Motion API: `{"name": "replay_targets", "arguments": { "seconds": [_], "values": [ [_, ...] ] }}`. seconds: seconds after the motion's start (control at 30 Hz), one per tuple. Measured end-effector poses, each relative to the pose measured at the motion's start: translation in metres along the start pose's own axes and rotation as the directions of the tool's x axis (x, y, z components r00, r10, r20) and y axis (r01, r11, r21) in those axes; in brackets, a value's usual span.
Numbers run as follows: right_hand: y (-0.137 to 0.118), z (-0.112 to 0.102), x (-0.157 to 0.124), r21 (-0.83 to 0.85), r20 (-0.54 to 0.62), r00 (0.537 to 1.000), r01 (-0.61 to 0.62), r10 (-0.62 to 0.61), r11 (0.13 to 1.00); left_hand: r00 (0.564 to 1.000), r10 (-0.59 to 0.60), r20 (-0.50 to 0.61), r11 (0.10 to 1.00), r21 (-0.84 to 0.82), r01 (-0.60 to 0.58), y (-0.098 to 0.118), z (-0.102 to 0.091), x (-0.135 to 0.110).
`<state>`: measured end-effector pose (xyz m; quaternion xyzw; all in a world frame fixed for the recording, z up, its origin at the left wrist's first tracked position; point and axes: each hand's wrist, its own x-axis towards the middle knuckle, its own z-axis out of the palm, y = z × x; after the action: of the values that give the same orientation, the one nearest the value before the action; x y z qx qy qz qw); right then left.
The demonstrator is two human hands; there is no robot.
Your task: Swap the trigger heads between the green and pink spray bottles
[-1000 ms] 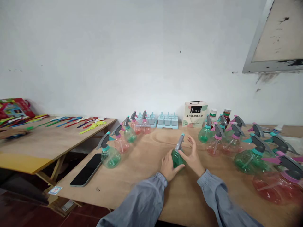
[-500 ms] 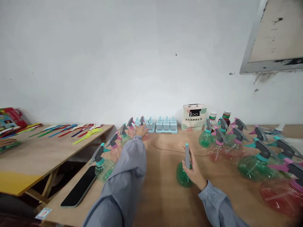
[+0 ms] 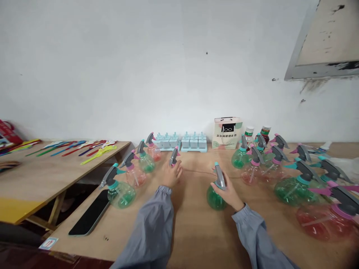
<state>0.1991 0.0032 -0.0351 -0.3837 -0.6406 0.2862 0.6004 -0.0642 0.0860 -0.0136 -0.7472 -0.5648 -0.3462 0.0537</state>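
The right hand, right of centre in the lower frame, had its thumb and fingers closed about the neck of a round, translucent green plastic spray bottle, which stood near upright. The left hand, at centre, was curled around a grey-and-pink-headed plastic spray bottle; the palm hid its body, so how firmly it was clamped could not be told. Sound handling, it was judged, called for a hold at the neck, fingers off the light grey trigger, and a level base, since smooth round plastic would roll or slip if tilted. A row of translucent green and pink spray bottles flanked the left sleeve, with a flat black phone at lower left; a crowded group of similar bottles filled the lower right. Pale blue plastic moulds and a cream paper bag lined the wall beyond, leaving the middle as the safer path
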Motion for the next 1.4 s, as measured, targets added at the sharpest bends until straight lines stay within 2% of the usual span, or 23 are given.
{"name": "replay_targets", "arguments": {
  "seconds": [0.1,0.17,0.33,0.47,0.53,0.57,0.7,0.73,0.93,1.13,1.3,1.4],
  "values": [
    [-0.004,-0.011,0.0,0.019,0.054,0.998,-0.018,0.017,1.0,0.999,0.052,-0.002,0.999,-0.007,-0.052,0.012,0.005,-0.042],
    [-0.005,-0.02,0.0,0.017,0.063,0.997,-0.045,0.044,0.999,0.998,0.065,0.008,0.996,-0.053,-0.065,0.02,0.01,-0.062],
    [-0.002,-0.032,-0.002,0.134,0.001,0.978,-0.208,0.21,0.969,0.992,0.124,0.003,0.972,-0.2,-0.12,0.037,0.016,-0.087],
    [-0.002,-0.028,0.0,0.258,-0.18,0.951,-0.201,0.252,0.945,0.99,0.137,0.042,0.966,-0.227,-0.124,0.043,0.014,-0.093],
    [-0.004,-0.026,0.001,0.3,-0.214,0.938,-0.201,0.272,0.932,0.989,0.141,0.044,0.967,-0.22,-0.128,0.043,0.013,-0.093],
    [-0.006,-0.025,0.002,0.318,-0.184,0.941,-0.215,0.283,0.923,0.989,0.145,0.042,0.967,-0.217,-0.132,0.043,0.013,-0.093],
    [-0.014,-0.024,0.002,0.372,0.057,0.958,-0.282,0.281,0.884,0.987,0.156,0.033,0.964,-0.222,-0.145,0.042,0.012,-0.092],
    [-0.016,-0.023,0.002,0.385,0.081,0.959,-0.282,0.272,0.879,0.987,0.158,0.031,0.963,-0.227,-0.147,0.041,0.011,-0.092],
    [-0.017,-0.021,0.001,0.404,-0.087,0.966,-0.191,0.245,0.895,0.983,0.181,0.044,0.956,-0.244,-0.165,0.039,0.01,-0.091],
    [-0.018,-0.019,-0.003,0.423,0.134,0.953,-0.302,0.271,0.854,0.983,0.18,0.032,0.961,-0.221,-0.168,0.04,0.01,-0.092],
    [-0.018,-0.011,-0.005,0.448,-0.003,0.963,-0.239,0.268,0.861,0.979,0.202,0.013,0.957,-0.215,-0.194,0.037,0.012,-0.092],
    [-0.017,-0.011,-0.004,0.526,0.019,0.963,-0.239,0.27,0.816,0.971,0.236,-0.022,0.952,-0.195,-0.236,0.035,0.015,-0.093]
  ]
}}
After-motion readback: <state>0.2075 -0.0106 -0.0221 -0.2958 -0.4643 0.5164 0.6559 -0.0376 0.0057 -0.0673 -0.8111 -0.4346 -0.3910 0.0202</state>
